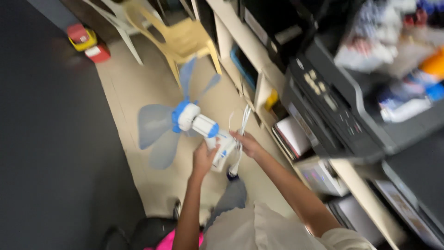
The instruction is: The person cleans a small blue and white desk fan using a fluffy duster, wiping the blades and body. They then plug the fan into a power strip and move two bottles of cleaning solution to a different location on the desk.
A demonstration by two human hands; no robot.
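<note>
While both hands worked at waist height over the pale floor (138, 88), they held a small blue-and-white fan (194, 122) out in front of the body. The left hand (203, 157) was clenched around the white base end of the fan from below. The right hand (247, 144) grasped the upper side of that same base and also pinched a bunched white cord (241, 125), which looped up above the hand and hung down below it. Fan's long axis ran diagonally, from the base at the hands up and left to the white hub. Translucent blue blades (157, 127) pointed up-left, away from the person, fanned out over the floor and not touching anything. Motion blur on the blades, so their exact count was hard to tell.

A yellow plastic chair (180, 39) stood well beyond the fan, a white chair (115, 18) just beside it. A red and yellow object (85, 41) sat by the dark wall (46, 139) on the left. To the right, white shelves (249, 60) held a dark grey printer (333, 97), near the right arm but apart from it.
</note>
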